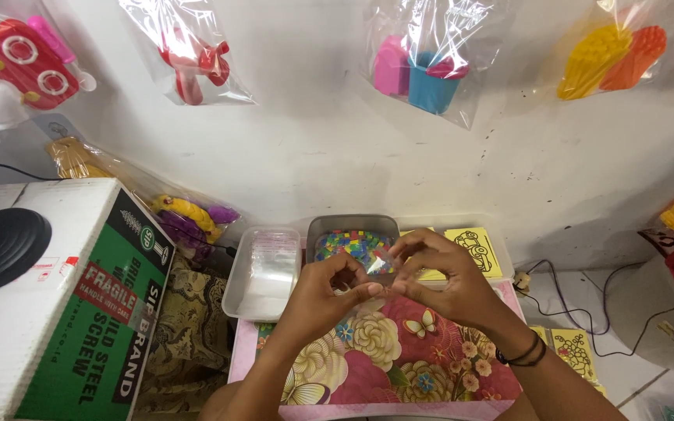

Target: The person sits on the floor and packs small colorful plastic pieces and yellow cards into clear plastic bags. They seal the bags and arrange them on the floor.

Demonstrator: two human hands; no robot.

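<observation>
At the centre of the frame both hands meet over a flower-patterned board (399, 359), fingertips pinched together on a small clear plastic bag (374, 274) that hangs between them, just in front of the near edge of a grey tub of coloured mosaic pieces (351, 243). The left hand (317, 300) closes thumb and forefinger on the bag's left edge; the right hand (450, 284), with dark bands at the wrist, pinches its right edge, the other fingers arched above. Just left of the grey tub, touching side to side, sits a clear tub of empty plastic bags (263, 273). Yellow picture cards (473, 248) lie right of the grey tub, behind the right hand. The left side is closed in by a big cardboard box (79, 304) whose edge stands near the clear tub, leaving a narrow gap over patterned cloth. To the lower right, the floor with cables (579, 304) lies more open. Bagged toys (427, 66) hang on the wall above.
</observation>
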